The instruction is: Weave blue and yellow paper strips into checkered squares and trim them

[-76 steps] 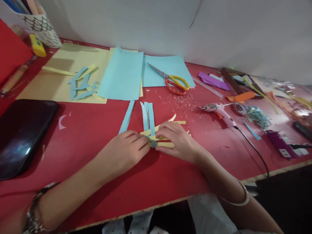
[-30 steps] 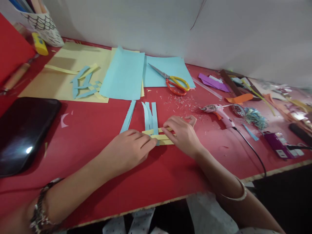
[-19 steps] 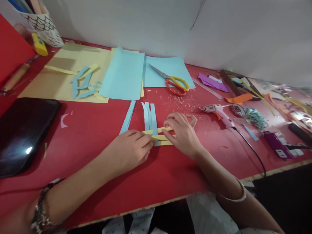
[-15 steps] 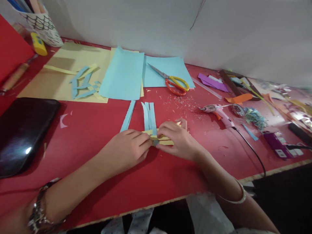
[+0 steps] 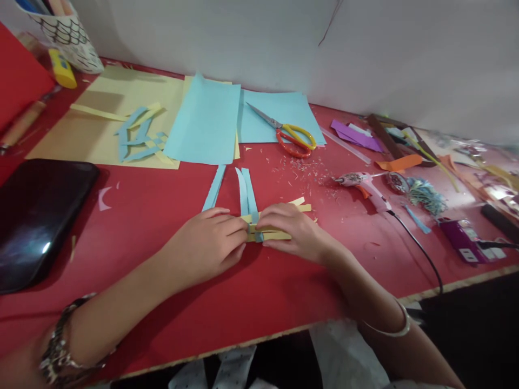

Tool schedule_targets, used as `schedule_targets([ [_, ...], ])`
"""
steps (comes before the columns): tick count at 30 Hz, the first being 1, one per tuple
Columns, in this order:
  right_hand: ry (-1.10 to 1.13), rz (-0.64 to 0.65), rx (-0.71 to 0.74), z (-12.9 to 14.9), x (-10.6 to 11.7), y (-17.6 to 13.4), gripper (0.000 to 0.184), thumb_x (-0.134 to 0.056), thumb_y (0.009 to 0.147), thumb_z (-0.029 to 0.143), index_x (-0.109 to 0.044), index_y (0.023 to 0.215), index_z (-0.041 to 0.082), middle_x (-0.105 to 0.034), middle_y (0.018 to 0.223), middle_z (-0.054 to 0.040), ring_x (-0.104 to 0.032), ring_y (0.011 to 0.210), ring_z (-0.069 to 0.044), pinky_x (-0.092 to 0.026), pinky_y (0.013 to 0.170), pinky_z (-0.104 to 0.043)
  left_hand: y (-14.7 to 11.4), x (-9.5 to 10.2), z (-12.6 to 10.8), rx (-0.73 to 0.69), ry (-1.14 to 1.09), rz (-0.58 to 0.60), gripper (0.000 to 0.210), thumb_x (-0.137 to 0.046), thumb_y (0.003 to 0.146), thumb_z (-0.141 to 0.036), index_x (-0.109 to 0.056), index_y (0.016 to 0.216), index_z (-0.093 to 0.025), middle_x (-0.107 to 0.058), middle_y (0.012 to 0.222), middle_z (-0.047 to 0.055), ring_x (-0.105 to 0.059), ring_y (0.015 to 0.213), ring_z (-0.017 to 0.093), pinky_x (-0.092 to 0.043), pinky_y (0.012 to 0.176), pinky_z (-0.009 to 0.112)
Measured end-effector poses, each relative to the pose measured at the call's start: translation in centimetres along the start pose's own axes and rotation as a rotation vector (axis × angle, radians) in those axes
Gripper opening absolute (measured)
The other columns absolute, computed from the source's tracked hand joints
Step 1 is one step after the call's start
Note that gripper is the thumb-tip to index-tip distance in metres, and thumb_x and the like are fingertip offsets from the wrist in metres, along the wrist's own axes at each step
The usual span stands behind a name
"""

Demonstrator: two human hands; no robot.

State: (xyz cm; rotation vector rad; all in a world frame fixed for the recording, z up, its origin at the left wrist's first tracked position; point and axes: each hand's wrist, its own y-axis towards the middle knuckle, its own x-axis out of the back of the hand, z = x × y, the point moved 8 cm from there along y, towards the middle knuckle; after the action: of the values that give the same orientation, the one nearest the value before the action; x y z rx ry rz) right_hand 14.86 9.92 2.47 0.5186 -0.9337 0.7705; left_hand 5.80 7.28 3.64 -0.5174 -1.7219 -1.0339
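Note:
Yellow paper strips (image 5: 275, 236) run sideways across the red tabletop between my hands, with blue paper strips (image 5: 250, 194) crossing over and under them. My left hand (image 5: 211, 240) grips the left part of this weave, fingertips curled onto it and covering that side. From the right, my right hand (image 5: 290, 229) pinches the yellow strips close to the front blue crossing, thumb below and fingers above. Loose yellow strip ends (image 5: 304, 207) stick out beyond the right fingers. Further left, another blue strip (image 5: 213, 189) reaches up from behind my left hand.
Behind lie blue sheets (image 5: 205, 121), a yellow sheet (image 5: 52, 138) with woven scraps, and scissors (image 5: 284, 129). A pink glue gun (image 5: 368, 189) with a cord sits right. A black tablet-like object (image 5: 40, 216) is at left. The table's front edge (image 5: 243, 346) runs close below.
My right hand has shifted slightly left, baring more of the yellow strip ends. Of the blue strips standing up in the middle, the rightmost no longer shows upright beside the others.

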Motion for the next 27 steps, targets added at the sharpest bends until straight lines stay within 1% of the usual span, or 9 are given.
schedule_targets([
  [2,0.035,-0.009,0.020,0.1,0.0,0.1,0.011,-0.055,0.082,0.022,-0.056,0.092,0.017,-0.060,0.094,-0.0067,-0.053,0.086,-0.015,-0.042,0.077,-0.029,0.0,-0.1,0.0,0.003,0.002,0.014,0.027,-0.038,0.083,-0.014,-0.062,0.072,-0.018,-0.068,0.078,0.001,-0.060,0.066,0.014,-0.047,0.072,0.030],
  [6,0.042,-0.020,0.008,0.2,-0.1,0.2,0.006,-0.054,0.083,0.020,-0.056,0.088,0.017,-0.059,0.092,-0.0063,-0.053,0.087,-0.015,-0.044,0.076,-0.028,0.0,-0.3,0.1,0.013,0.011,0.046,0.027,-0.038,0.083,-0.016,-0.063,0.073,-0.018,-0.068,0.081,0.002,-0.059,0.066,0.014,-0.047,0.066,0.029],
  [12,0.026,-0.018,-0.013,0.4,-0.2,0.2,0.003,-0.053,0.083,0.019,-0.056,0.083,0.019,-0.059,0.092,-0.0049,-0.053,0.087,-0.014,-0.043,0.077,-0.028,-0.1,-0.3,0.0,0.005,0.013,0.046,0.024,-0.040,0.082,-0.015,-0.063,0.077,-0.018,-0.067,0.082,0.002,-0.060,0.066,0.016,-0.047,0.065,0.030],
  [17,0.013,-0.035,-0.007,0.5,-0.4,0.2,0.004,-0.053,0.083,0.018,-0.055,0.080,0.018,-0.059,0.090,-0.0048,-0.052,0.085,-0.014,-0.043,0.075,-0.027,-0.1,-0.2,-0.6,-0.045,0.068,0.014,0.024,-0.040,0.083,-0.014,-0.064,0.088,-0.016,-0.068,0.081,0.003,-0.060,0.067,0.016,-0.047,0.070,0.031],
  [23,-0.003,-0.033,-0.002,0.6,-0.2,0.3,0.005,-0.055,0.083,0.023,-0.056,0.082,0.018,-0.059,0.090,-0.0051,-0.052,0.084,-0.015,-0.043,0.075,-0.027,0.0,-0.2,-0.8,-0.064,0.109,0.015,0.023,-0.043,0.082,-0.014,-0.065,0.087,-0.016,-0.068,0.079,0.003,-0.061,0.066,0.016,-0.048,0.068,0.031],
  [25,0.005,-0.081,-0.005,0.4,0.5,0.2,0.009,-0.057,0.082,0.026,-0.057,0.085,0.018,-0.058,0.089,-0.0053,-0.053,0.083,-0.015,-0.043,0.075,-0.027,0.0,-0.1,-0.9,-0.068,0.125,0.003,0.022,-0.044,0.081,-0.014,-0.066,0.087,-0.016,-0.068,0.083,0.003,-0.061,0.067,0.016,-0.048,0.068,0.030],
  [27,-0.027,-0.180,-0.064,-0.3,1.6,-0.1,0.012,-0.054,0.083,0.028,-0.057,0.089,0.018,-0.058,0.090,-0.0057,-0.054,0.086,-0.016,-0.043,0.078,-0.029,0.0,0.0,-1.0,-0.066,0.142,-0.006,0.022,-0.045,0.081,-0.014,-0.066,0.088,-0.016,-0.069,0.090,0.003,-0.062,0.068,0.016,-0.048,0.069,0.029],
])
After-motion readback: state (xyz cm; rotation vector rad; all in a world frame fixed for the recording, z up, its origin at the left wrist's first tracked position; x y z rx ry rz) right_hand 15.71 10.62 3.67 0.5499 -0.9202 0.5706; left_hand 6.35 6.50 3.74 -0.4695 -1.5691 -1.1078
